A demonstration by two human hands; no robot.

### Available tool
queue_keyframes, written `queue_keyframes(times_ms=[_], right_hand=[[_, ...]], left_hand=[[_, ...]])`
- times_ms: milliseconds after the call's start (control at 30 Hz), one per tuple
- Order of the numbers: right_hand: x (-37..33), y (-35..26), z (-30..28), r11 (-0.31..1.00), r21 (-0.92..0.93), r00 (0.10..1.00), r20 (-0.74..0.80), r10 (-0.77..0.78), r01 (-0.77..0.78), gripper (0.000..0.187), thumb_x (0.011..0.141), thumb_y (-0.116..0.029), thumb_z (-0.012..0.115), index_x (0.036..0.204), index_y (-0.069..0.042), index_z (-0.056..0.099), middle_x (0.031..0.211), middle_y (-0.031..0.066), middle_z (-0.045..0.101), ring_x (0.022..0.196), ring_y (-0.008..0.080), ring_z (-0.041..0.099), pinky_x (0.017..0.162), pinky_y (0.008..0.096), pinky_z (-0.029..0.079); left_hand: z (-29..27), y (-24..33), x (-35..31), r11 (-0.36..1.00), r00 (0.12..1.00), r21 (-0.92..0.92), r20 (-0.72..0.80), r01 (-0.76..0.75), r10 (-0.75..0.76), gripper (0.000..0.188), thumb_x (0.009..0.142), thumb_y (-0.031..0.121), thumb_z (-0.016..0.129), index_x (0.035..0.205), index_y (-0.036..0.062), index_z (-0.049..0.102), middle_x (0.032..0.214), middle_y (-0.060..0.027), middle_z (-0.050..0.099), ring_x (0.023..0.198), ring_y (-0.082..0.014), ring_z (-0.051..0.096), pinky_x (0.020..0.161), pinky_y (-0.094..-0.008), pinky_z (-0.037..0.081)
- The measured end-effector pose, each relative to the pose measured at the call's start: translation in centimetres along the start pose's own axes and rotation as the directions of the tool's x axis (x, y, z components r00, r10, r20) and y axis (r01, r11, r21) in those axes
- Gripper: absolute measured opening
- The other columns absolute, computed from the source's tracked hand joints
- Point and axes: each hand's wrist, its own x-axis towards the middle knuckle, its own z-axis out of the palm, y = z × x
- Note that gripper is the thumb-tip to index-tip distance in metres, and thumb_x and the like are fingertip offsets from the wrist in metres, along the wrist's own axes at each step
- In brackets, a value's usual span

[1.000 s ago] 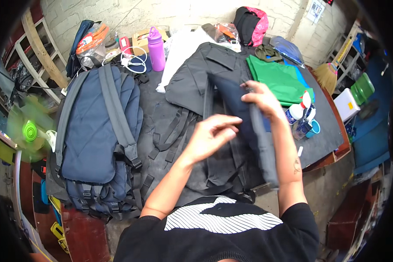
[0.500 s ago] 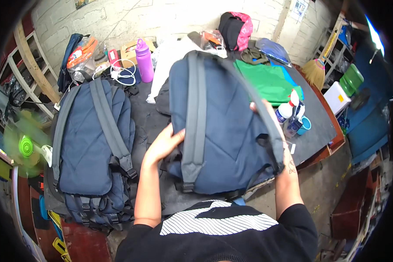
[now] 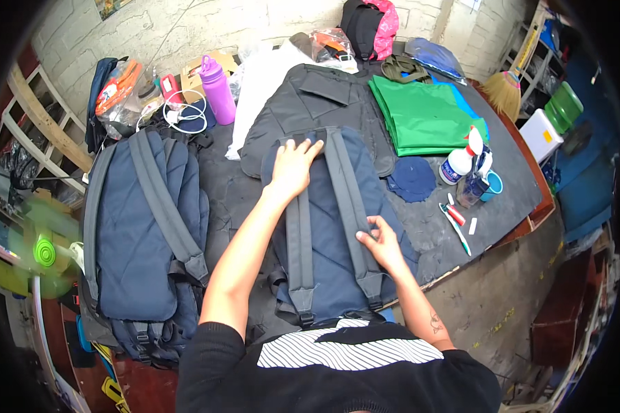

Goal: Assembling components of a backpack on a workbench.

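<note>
A navy backpack lies on the dark table in front of me, its two grey shoulder straps facing up. My left hand rests flat over its top end by the left strap, fingers stretched out. Along the right shoulder strap, my right hand has its thumb and curled fingers at the strap's outer edge; part of the fingers is hidden. Partly under the pack's top lies a black padded panel. To the left, a second navy backpack lies straps up.
At the back stand a purple bottle and a pink-and-black bag. Folded green cloth, a spray bottle, a blue cup, a toothbrush and a round navy piece lie on the right. A green fan whirls at left.
The raised, tilted backpack has come down flat on the table, uncovering the black panel and items at right. My left hand moved up to its top; my right hand moved inward to the strap.
</note>
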Motion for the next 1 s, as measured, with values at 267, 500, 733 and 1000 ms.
queue_keyframes(times_ms=[267,500,733,1000], right_hand=[[-1.6,0.3,1.7,0.906,-0.417,0.980,-0.139,-0.145,0.075,0.046,0.079,-0.029,0.071,0.111,-0.002,0.052,0.070,0.0124,0.058,0.066,0.0319,0.062,0.060,0.0397,0.048],[-1.3,-0.1,1.8,0.907,-0.409,0.973,-0.147,-0.177,0.103,0.044,0.078,-0.027,0.072,0.109,-0.001,0.054,0.068,0.0112,0.057,0.063,0.0285,0.061,0.058,0.0374,0.047],[-1.3,-0.8,0.9,0.906,-0.415,0.985,-0.105,-0.136,0.080,0.042,0.077,-0.025,0.072,0.108,-0.002,0.054,0.065,0.0113,0.057,0.061,0.0295,0.061,0.057,0.0392,0.047],[0.8,-6.0,0.7,0.881,-0.446,0.981,-0.024,-0.192,0.161,0.049,0.078,-0.025,0.072,0.114,-0.001,0.048,0.098,0.0172,0.056,0.089,0.0315,0.058,0.074,0.0395,0.047]], left_hand=[[-1.1,-2.1,7.1,0.968,0.962,-0.246,-0.251,0.044,-0.108,0.029,0.068,0.005,0.060,0.096,0.0103,0.059,0.081,-0.0112,0.056,0.085,-0.0308,0.052,0.077,-0.0406,0.043],[-0.3,-0.4,7.1,0.998,0.993,0.034,-0.109,0.050,-0.046,0.021,0.069,-0.003,0.053,0.088,0.0015,0.059,0.079,-0.0171,0.058,0.082,-0.0342,0.058,0.073,-0.0421,0.044],[3.8,2.9,1.7,0.998,0.998,-0.005,0.018,0.061,-0.061,0.016,0.077,0.013,0.059,0.083,-0.0002,0.065,0.080,-0.0172,0.065,0.091,-0.0313,0.059,0.087,-0.0442,0.040],[6.6,-9.0,6.8,0.709,0.897,-0.568,0.136,0.419,-0.421,0.015,0.077,0.015,0.066,0.088,0.0069,0.072,0.085,-0.0143,0.069,0.083,-0.0274,0.067,0.077,-0.0366,0.051]])
